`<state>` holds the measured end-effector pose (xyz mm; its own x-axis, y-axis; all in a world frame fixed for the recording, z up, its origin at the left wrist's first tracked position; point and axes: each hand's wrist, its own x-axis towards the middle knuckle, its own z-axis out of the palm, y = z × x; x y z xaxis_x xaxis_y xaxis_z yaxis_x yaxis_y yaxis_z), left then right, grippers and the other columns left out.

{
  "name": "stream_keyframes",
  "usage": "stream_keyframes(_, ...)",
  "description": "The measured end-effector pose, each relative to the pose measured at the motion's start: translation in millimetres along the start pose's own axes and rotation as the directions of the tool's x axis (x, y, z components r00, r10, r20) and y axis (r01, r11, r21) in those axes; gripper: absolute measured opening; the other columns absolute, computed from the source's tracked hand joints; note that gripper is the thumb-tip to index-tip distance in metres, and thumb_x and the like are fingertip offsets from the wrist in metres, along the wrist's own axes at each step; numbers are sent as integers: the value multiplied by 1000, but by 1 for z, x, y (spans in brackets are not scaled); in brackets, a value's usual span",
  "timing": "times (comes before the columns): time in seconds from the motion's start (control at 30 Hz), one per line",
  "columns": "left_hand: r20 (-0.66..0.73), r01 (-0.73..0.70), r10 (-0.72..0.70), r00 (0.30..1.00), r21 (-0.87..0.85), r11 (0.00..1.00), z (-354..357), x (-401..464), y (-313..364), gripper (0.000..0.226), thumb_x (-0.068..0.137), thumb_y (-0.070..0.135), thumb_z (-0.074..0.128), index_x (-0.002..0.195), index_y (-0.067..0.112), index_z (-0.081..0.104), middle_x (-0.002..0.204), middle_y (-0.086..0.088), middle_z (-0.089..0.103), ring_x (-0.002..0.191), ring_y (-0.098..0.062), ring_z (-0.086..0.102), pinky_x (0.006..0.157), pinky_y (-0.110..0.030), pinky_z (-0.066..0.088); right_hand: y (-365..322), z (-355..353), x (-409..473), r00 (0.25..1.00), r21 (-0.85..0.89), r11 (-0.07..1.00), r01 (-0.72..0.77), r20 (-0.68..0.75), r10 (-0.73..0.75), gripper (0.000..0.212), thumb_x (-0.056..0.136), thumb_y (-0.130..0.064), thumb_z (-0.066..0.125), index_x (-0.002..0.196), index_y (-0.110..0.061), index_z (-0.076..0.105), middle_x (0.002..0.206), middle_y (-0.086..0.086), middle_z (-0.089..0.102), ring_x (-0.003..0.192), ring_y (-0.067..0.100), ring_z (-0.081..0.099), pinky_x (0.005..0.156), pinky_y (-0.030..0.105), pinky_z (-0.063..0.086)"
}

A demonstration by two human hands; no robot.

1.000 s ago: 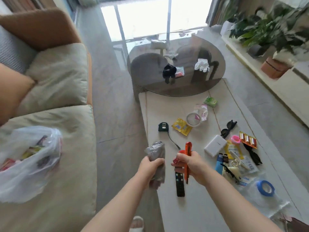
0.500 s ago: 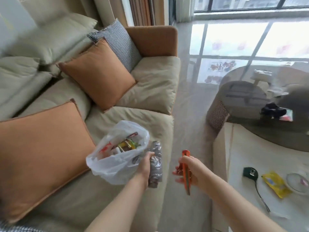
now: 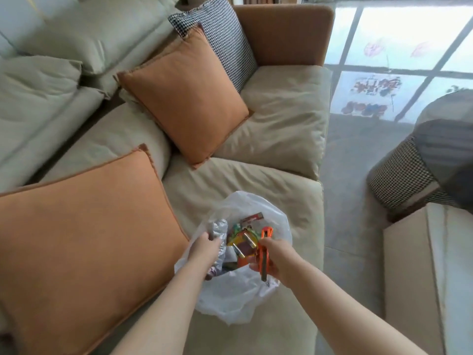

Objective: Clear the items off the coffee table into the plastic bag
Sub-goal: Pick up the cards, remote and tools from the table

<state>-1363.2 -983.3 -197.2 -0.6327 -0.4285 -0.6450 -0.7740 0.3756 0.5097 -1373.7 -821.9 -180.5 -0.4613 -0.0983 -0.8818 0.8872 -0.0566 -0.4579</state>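
**Both hands over the open bag on the sofa**

Head view: The plastic bag [image 3: 238, 298] lies on the beige sofa [image 3: 281, 129] seat, its mouth open upward, with colourful small items inside. The left hand [image 3: 204, 248] is over the left side of the bag mouth; its fingers are curled round a crumpled grey bundle [image 3: 218, 228], which sticks out above the fingers. The right hand [image 3: 275, 256] is over the right side of the mouth. Its fingers and thumb are closed round an orange utility knife [image 3: 265, 248]; the knife's top end rises above the fingers and its lower end points down below the palm. Two orange cushions [image 3: 84, 231] rest on the sofa at left. The coffee table [image 3: 430, 265] edge shows at right.
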Motion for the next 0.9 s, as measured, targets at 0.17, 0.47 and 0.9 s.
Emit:
stream_keyframes(0.17,-15,38,-35,999,256,966,12,42,-17,38,95,24,41,130,8,46,128,-18,54,115,-34,55,84,-33,44,-3,17,43,995,20,998,-54,-83,56,17,95,-3,37,109,6,42,91,28,64,78,37,67,69,49,58)
stream_keyframes(0.47,-24,-17,28,999,390,921,25,64,-34,54,95,13,32,148,25,28,151,-6,35,133,-27,40,111,-36,35,0,30,77,993,98,995,-9,-120,20,37,95,0,34,131,4,41,93,15,48,96,37,61,83,45,56)
stream_keyframes(0.9,35,-230,255,966,563,794,36,-24,16,38,91,20,45,127,21,55,133,-8,54,124,-29,49,103,-39,42,19,-60,-2,967,-210,966,151,-172,-189,15,90,-4,45,95,-8,58,75,6,53,68,18,52,58,25,41)
